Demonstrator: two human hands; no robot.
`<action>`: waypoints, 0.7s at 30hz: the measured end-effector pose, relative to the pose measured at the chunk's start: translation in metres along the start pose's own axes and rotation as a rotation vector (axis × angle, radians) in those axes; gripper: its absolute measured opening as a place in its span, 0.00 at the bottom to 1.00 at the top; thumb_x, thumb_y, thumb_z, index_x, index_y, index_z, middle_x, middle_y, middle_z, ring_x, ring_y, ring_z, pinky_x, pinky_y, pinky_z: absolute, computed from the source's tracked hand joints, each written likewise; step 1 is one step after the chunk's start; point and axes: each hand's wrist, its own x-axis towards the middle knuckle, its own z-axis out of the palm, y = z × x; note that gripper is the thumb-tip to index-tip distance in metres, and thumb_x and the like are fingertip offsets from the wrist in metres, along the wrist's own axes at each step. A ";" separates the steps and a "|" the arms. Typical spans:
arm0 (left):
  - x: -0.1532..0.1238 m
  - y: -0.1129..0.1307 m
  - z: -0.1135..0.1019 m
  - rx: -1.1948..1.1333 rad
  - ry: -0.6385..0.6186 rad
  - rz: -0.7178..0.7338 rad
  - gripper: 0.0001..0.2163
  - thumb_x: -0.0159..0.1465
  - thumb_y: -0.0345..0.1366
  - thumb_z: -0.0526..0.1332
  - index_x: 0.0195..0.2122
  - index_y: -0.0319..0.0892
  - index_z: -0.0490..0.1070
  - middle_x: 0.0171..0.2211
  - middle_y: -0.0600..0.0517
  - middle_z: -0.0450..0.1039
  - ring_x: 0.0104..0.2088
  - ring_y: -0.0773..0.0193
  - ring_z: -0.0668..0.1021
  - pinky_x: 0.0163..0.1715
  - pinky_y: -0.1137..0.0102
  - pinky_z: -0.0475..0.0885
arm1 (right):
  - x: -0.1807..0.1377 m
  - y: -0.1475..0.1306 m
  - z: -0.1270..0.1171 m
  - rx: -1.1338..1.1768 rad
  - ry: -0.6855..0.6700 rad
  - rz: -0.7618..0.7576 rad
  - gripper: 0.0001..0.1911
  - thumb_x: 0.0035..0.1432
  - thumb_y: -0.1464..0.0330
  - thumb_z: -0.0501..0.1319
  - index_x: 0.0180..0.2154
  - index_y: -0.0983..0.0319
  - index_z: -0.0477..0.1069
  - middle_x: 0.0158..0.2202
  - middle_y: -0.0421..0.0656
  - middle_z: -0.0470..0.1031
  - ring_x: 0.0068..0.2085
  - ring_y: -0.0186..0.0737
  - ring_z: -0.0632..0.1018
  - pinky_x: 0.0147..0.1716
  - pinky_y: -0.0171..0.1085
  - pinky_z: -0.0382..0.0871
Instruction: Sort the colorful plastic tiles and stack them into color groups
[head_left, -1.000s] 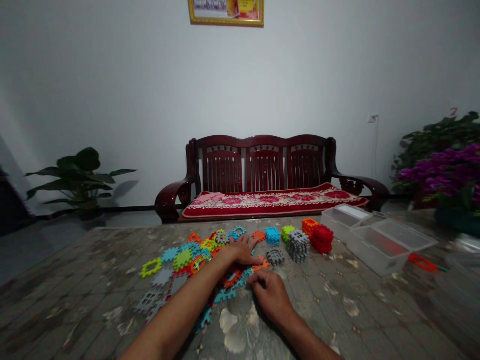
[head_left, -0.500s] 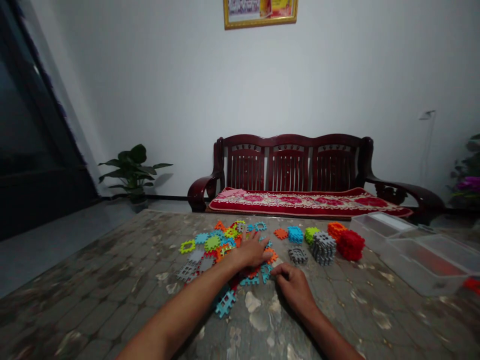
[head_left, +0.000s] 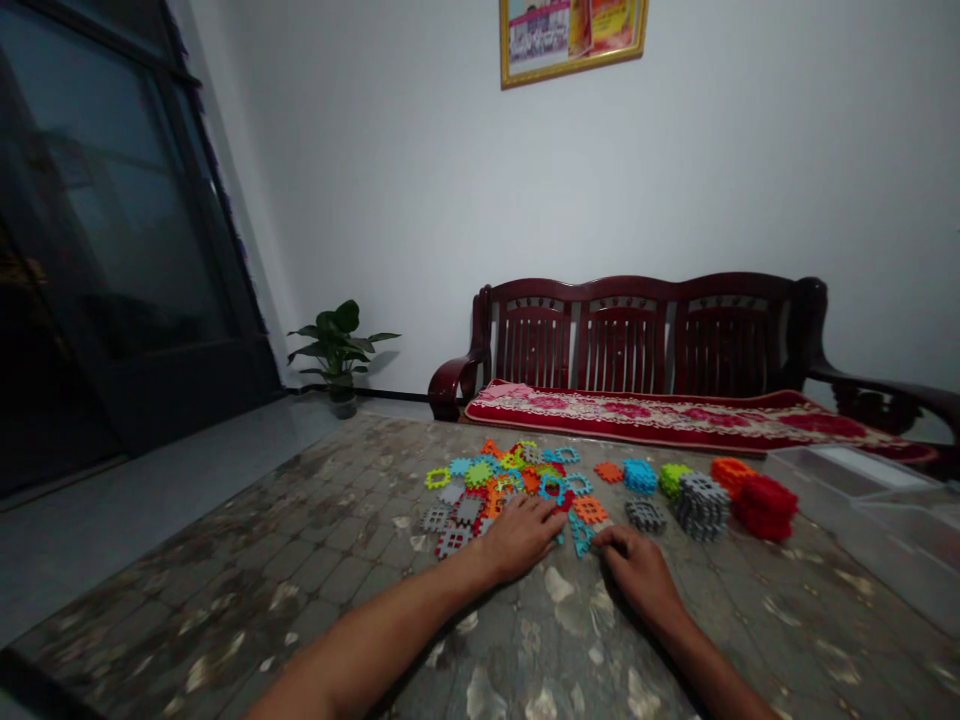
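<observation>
My left hand (head_left: 521, 537) lies palm down, fingers stretched, over the near edge of a loose pile of notched plastic building tiles. Grey tiles (head_left: 454, 540), a green tile (head_left: 478, 474) and an orange tile (head_left: 589, 510) lie around it; what is under the palm is hidden. My right hand (head_left: 639, 572) rests on the table with curled fingers, its fingertips beside a teal triangular tile (head_left: 580, 536). Whether anything is inside those fingers cannot be seen. Behind it stand sorted stacks: blue (head_left: 640, 476), grey (head_left: 703, 507) and red (head_left: 765, 506).
A clear plastic box (head_left: 892, 535) stands at the table's right side. The patterned tablecloth (head_left: 337, 560) covers the table. Beyond are a dark wooden bench (head_left: 615, 345) with a red cover and a potted plant (head_left: 341, 345).
The view has turned left, shifting the scene rightward. My left hand has drawn back from the pile's middle to its near edge. My right hand stays beside the teal triangular tile.
</observation>
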 end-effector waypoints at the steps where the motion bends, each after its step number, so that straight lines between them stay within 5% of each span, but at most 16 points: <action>1: 0.003 -0.004 -0.001 0.011 0.006 0.010 0.18 0.73 0.38 0.52 0.63 0.50 0.69 0.60 0.45 0.73 0.60 0.54 0.73 0.61 0.56 0.65 | 0.000 -0.001 0.000 -0.003 0.002 -0.001 0.17 0.47 0.62 0.53 0.30 0.58 0.80 0.35 0.45 0.83 0.41 0.51 0.81 0.47 0.45 0.73; 7: 0.005 -0.021 -0.014 -0.046 0.219 -0.172 0.20 0.73 0.36 0.53 0.64 0.51 0.68 0.63 0.47 0.72 0.62 0.55 0.71 0.68 0.53 0.57 | 0.000 0.005 -0.001 -0.016 -0.004 -0.003 0.18 0.48 0.61 0.53 0.30 0.58 0.80 0.36 0.45 0.84 0.42 0.52 0.81 0.47 0.46 0.72; 10: -0.009 -0.035 -0.026 -0.089 0.364 -0.485 0.23 0.72 0.35 0.51 0.67 0.50 0.65 0.66 0.47 0.69 0.66 0.56 0.68 0.71 0.52 0.51 | 0.000 0.009 0.000 -0.013 -0.018 -0.018 0.19 0.48 0.60 0.53 0.31 0.58 0.80 0.36 0.46 0.83 0.42 0.53 0.81 0.47 0.46 0.71; 13: -0.030 -0.056 -0.033 -0.151 0.464 -0.894 0.25 0.71 0.34 0.48 0.69 0.47 0.62 0.67 0.44 0.67 0.67 0.55 0.67 0.69 0.56 0.55 | 0.000 0.009 0.000 -0.026 -0.023 -0.028 0.18 0.49 0.60 0.52 0.31 0.59 0.80 0.36 0.46 0.83 0.42 0.52 0.81 0.47 0.45 0.71; 17: -0.058 -0.084 -0.022 -0.265 0.471 -1.219 0.25 0.71 0.35 0.47 0.69 0.43 0.60 0.66 0.40 0.68 0.66 0.52 0.69 0.65 0.58 0.62 | -0.002 0.004 -0.001 -0.056 -0.010 -0.039 0.18 0.50 0.62 0.52 0.31 0.59 0.79 0.36 0.45 0.83 0.42 0.51 0.81 0.46 0.44 0.70; 21: -0.066 -0.102 0.001 -0.360 0.419 -1.249 0.25 0.73 0.37 0.44 0.69 0.38 0.59 0.67 0.37 0.66 0.66 0.52 0.70 0.64 0.61 0.63 | -0.003 0.000 0.000 -0.037 -0.002 -0.036 0.17 0.51 0.63 0.52 0.31 0.59 0.78 0.35 0.45 0.83 0.41 0.49 0.81 0.46 0.43 0.70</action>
